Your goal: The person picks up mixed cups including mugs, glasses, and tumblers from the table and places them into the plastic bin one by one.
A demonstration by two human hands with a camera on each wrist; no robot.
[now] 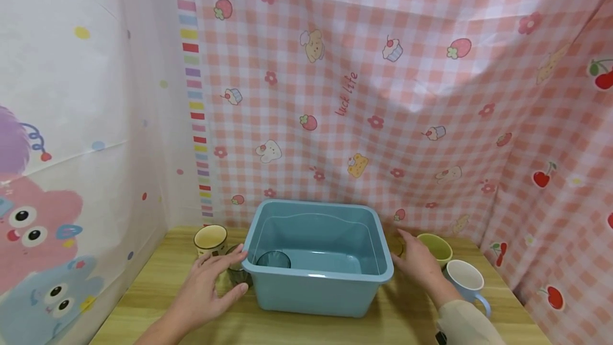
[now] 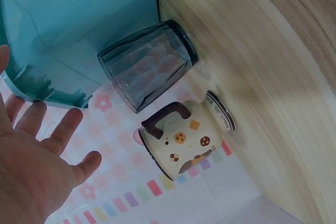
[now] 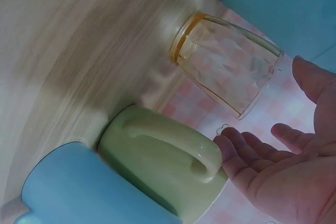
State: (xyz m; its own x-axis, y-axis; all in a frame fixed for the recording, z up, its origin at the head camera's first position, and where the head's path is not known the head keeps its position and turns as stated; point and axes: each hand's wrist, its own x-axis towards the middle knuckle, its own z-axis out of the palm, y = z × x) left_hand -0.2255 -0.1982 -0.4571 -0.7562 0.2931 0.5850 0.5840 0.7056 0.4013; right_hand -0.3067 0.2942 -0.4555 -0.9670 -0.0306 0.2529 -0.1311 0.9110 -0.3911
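Left of a blue rectangular plastic tub stands a cream mug with a brown handle. The left hand is at the tub's left rim, its grip spread, near a smoky grey see-through tumbler outside the tub. A dark round-rimmed glass sits in the tub's front left corner. Right of the tub stands a clear amber tumbler, just beside the right hand, its grip spread. Farther right of the tub are a green ceramic mug and a light blue mug with a white inside.

The head view is bright, the checked cloth softly shadowed, wrist views dimmer.
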